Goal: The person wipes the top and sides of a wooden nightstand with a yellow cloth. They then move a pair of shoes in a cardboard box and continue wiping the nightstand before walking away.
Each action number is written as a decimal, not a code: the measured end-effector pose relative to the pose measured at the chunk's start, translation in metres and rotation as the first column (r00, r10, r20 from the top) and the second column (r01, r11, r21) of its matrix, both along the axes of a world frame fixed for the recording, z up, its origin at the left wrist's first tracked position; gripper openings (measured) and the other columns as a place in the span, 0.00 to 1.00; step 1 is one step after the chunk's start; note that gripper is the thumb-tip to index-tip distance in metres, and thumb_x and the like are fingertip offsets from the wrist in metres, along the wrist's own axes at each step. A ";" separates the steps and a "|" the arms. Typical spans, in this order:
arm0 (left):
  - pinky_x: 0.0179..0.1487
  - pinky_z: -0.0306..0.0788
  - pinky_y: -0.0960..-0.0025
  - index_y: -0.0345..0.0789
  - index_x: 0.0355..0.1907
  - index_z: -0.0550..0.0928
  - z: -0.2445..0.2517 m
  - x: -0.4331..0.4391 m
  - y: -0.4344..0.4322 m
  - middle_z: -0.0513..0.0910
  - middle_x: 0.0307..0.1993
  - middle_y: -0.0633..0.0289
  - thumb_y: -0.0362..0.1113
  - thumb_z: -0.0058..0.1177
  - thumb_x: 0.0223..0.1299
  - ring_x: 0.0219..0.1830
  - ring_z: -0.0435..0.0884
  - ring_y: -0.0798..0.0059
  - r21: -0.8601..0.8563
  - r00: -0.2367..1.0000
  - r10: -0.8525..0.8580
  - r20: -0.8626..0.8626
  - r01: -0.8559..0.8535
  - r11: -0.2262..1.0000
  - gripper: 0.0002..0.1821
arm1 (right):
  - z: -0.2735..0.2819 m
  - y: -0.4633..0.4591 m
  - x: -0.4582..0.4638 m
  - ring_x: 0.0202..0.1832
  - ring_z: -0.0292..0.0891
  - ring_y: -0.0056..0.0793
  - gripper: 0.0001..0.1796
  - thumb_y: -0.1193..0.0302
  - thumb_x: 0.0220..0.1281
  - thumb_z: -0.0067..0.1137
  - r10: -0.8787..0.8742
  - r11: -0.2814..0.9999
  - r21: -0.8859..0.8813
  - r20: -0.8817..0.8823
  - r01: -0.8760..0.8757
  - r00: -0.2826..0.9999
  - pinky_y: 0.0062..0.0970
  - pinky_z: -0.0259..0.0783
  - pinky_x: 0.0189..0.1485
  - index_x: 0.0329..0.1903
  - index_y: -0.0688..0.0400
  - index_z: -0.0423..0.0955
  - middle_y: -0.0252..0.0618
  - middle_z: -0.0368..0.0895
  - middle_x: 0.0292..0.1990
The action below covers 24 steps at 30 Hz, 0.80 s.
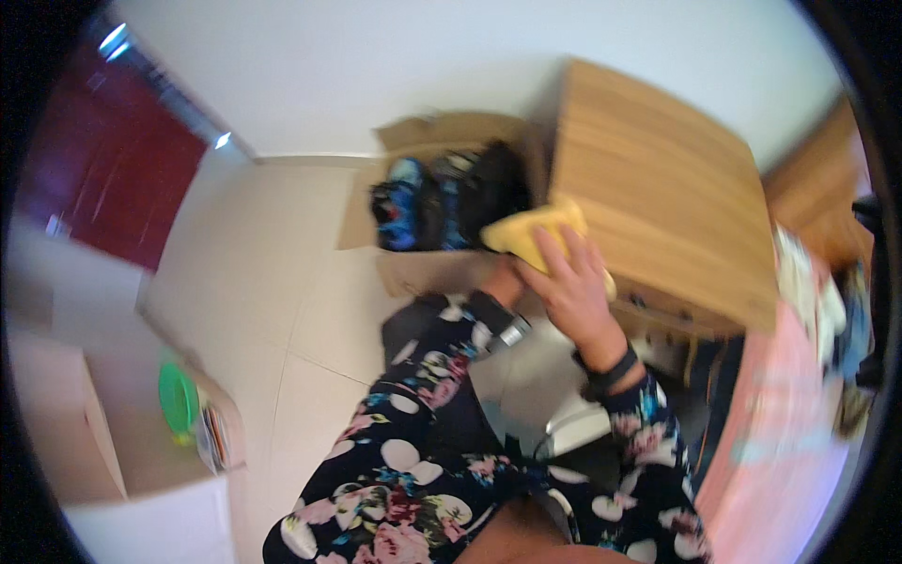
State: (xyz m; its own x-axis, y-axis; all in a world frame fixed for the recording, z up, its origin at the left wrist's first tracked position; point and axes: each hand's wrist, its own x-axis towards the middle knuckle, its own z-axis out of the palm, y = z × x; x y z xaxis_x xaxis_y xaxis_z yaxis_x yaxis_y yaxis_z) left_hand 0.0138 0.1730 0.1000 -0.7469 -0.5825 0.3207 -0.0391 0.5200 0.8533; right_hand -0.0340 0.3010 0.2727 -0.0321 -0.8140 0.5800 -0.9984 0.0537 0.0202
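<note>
My right hand (pixel 574 289) holds a folded yellow cloth (pixel 525 233) at the near left corner of a wooden cabinet's top (pixel 662 190). Beside it, lower and to the left, is my left hand (pixel 504 282), near the front flap of an open cardboard box (pixel 437 271). The cloth and right hand partly hide its fingers, so what it touches cannot be told. Inside the box are blue and black shoes (pixel 403 211) and a dark item too blurred to name.
A pink cover (pixel 761 395) lies to the right of the cabinet. On the left, a shelf unit (pixel 106 423) holds a green plastic item (pixel 177 398) and several upright books or papers (pixel 213 437). Beyond the tiled floor stands a dark red door (pixel 113 155).
</note>
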 end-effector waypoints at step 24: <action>0.54 0.69 0.61 0.32 0.50 0.76 -0.039 -0.021 -0.080 0.77 0.51 0.49 0.35 0.53 0.56 0.55 0.74 0.55 -0.267 0.957 -0.115 0.266 0.187 0.945 0.18 | -0.036 0.355 -0.193 0.55 0.68 0.45 0.11 0.73 0.49 0.59 -0.627 0.779 -0.003 -0.030 0.627 0.779 0.32 0.69 0.56 0.38 0.49 0.78 0.41 0.71 0.54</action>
